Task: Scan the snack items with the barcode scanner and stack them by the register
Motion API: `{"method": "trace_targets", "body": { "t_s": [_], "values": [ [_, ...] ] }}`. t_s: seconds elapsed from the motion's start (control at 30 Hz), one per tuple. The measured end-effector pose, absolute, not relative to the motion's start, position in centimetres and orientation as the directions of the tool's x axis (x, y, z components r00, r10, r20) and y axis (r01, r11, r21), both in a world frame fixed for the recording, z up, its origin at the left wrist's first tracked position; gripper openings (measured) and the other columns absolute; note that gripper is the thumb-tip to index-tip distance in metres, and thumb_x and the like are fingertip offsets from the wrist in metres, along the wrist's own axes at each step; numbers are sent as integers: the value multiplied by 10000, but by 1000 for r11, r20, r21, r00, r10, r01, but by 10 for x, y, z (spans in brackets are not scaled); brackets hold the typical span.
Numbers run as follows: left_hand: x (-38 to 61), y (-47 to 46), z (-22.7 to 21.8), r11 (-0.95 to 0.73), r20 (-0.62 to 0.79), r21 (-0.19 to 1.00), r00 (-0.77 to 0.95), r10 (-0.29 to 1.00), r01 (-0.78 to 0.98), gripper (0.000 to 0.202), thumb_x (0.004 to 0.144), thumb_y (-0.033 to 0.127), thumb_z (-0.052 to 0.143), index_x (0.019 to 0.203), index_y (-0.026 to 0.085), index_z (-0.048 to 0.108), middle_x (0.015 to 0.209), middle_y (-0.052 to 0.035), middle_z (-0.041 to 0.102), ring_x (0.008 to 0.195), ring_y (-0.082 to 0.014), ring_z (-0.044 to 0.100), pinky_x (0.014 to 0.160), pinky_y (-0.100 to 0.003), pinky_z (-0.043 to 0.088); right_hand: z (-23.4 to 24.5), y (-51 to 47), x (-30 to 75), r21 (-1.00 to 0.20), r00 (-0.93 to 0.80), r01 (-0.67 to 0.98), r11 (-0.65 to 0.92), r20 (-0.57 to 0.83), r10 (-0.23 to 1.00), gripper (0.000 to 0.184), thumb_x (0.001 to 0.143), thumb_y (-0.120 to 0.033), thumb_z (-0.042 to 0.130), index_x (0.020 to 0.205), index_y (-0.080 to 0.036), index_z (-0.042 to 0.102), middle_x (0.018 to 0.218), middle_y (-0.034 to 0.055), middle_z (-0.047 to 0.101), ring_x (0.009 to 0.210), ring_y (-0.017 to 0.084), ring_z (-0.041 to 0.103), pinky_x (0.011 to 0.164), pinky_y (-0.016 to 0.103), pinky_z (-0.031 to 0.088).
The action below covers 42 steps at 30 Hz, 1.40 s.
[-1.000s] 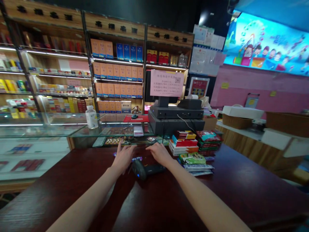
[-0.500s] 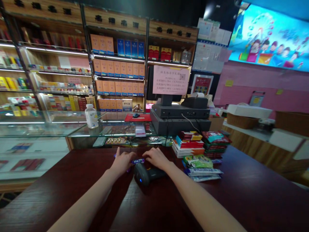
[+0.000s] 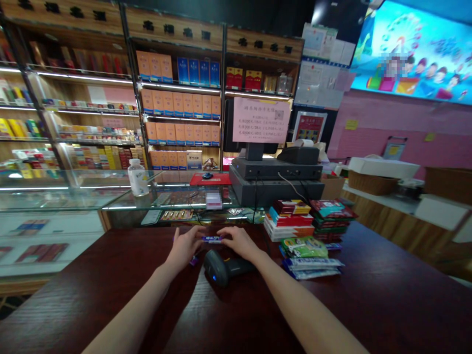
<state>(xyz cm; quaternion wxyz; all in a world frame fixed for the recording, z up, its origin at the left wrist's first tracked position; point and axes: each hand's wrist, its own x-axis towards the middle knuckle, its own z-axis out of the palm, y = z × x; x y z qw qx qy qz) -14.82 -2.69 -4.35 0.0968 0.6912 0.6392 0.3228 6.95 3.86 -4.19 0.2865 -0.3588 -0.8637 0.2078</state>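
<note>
Both my hands are out over a dark red wooden counter (image 3: 110,295). My left hand (image 3: 183,248) and my right hand (image 3: 239,242) pinch the two ends of a small purple and blue packet (image 3: 212,239), held level between them just above the counter. A black handheld barcode scanner (image 3: 221,268) lies on the counter right below the packet, its blue light showing. Another bit of purple wrapper (image 3: 193,262) peeks out under my left hand.
Stacks of flat packets (image 3: 289,219) and green and blue sachets (image 3: 304,247) lie right of my hands. Behind stand a till with a screen (image 3: 275,172), a glass display case (image 3: 110,196) with a plastic bottle (image 3: 137,178), and shelves of boxed goods (image 3: 179,110).
My hands went from lying flat and apart on the counter to closing in on the purple packet, which is now lifted and held between them. The view shifted slightly.
</note>
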Motion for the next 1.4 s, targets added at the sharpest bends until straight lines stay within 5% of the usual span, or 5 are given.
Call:
{"method": "trace_targets", "body": {
  "t_s": [0.2,0.37,0.7,1.03,1.4],
  "values": [
    [-137,-23,-58,-290,438,803,-186,880,521,288,812,349,623,1086,262,643,1044,-52,777,1060,-260,706,1140,-548,321,-44,36,74,-747,-425,290,598,460,780,262,833,-192,643,1072,-228,746,1046,38,765,972,205,702,924,349,514],
    [-127,-22,-66,-343,437,873,-245,865,346,368,803,423,649,1115,228,631,1109,-84,753,1084,-245,695,1042,-449,478,-46,35,77,-798,-350,204,568,482,803,257,834,-234,639,1071,-225,739,1039,40,760,970,208,700,917,357,520],
    [-125,-27,-57,-296,310,951,-283,908,93,586,693,480,751,1175,174,618,1138,-122,743,1079,-273,699,990,-447,526,-49,24,74,-704,-315,93,704,650,691,334,845,-132,598,1140,-254,697,1087,29,695,959,169,674,882,307,538],
    [-131,-39,-47,-258,310,936,-218,925,238,575,734,606,684,1116,177,687,1098,-104,761,1045,-277,705,953,-421,535,-44,8,69,-546,-323,196,815,748,579,384,907,-95,502,1190,-289,676,1091,44,660,1058,189,636,973,334,512],
    [-132,-40,-50,-232,238,970,-105,966,67,511,668,474,791,1067,168,705,1119,-103,754,1024,-265,702,939,-414,542,-47,9,73,-514,-256,229,827,787,561,340,920,-104,496,1148,-269,689,1056,51,656,1032,188,638,949,327,521]
  ]
}}
